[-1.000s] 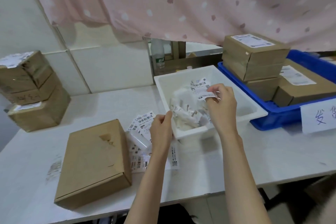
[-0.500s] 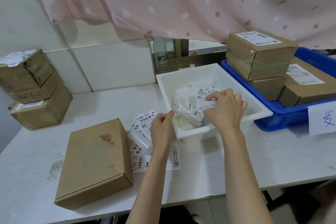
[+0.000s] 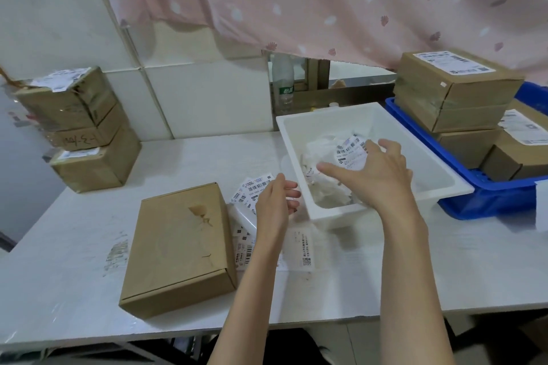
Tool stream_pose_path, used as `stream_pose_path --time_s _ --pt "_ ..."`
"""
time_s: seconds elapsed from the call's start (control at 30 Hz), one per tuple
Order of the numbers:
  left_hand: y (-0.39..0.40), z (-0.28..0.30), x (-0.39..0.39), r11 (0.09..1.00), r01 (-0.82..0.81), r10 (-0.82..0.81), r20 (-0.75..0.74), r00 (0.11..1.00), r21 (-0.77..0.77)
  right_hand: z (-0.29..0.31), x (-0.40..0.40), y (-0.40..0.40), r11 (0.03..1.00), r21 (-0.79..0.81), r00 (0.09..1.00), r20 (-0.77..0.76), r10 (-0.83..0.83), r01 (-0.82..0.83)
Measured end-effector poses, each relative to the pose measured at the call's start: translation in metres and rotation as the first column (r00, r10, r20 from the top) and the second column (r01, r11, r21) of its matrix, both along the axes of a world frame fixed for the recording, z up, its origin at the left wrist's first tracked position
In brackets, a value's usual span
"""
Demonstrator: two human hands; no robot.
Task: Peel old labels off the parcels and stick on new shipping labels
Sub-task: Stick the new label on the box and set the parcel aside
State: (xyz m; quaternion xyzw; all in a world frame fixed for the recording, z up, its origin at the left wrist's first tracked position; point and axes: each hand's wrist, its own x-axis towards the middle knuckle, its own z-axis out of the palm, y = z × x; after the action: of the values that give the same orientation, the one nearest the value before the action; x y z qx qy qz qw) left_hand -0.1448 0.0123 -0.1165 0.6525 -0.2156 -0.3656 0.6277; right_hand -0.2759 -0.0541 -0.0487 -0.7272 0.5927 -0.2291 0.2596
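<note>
Ditching the peeled label [image 3: 351,151] in the white bin [image 3: 385,124], our right hand [image 3: 382,172] spread above it, fingers wide. Left hand [image 3: 274,204] hangs loose, empty. New labels [image 3: 252,187] just at its 9 o'clock, bare parcel [image 3: 178,246] beyond, long axis 12-to-6. Left's closer.

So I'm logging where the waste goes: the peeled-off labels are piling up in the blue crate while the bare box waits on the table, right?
Not the blue crate. The head view shows the crumpled peeled-off labels lying in the white bin, under the right hand; the blue crate holds labelled boxes. The bare box does wait on the table.
</note>
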Motion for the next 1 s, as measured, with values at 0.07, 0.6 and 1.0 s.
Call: stream_pose_path --time_s 0.07,0.6,1.0 --pt "0.006 -0.002 0.005 1.000 -0.003 0.003 0.005 1.000 -0.007 -0.002 0.017 0.008 0.990 -0.135 0.978 0.207 -0.014 0.043" --pt "0.052 -0.002 0.067 0.990 -0.115 0.121 0.082 0.989 -0.078 -0.077 0.124 0.055 0.936 0.005 0.926 0.147 0.347 -0.351" --pt "0.043 -0.017 0.074 0.979 -0.150 0.105 0.287 0.952 0.138 -0.096 0.121 0.051 0.979 -0.076 0.976 0.101 0.194 -0.187"
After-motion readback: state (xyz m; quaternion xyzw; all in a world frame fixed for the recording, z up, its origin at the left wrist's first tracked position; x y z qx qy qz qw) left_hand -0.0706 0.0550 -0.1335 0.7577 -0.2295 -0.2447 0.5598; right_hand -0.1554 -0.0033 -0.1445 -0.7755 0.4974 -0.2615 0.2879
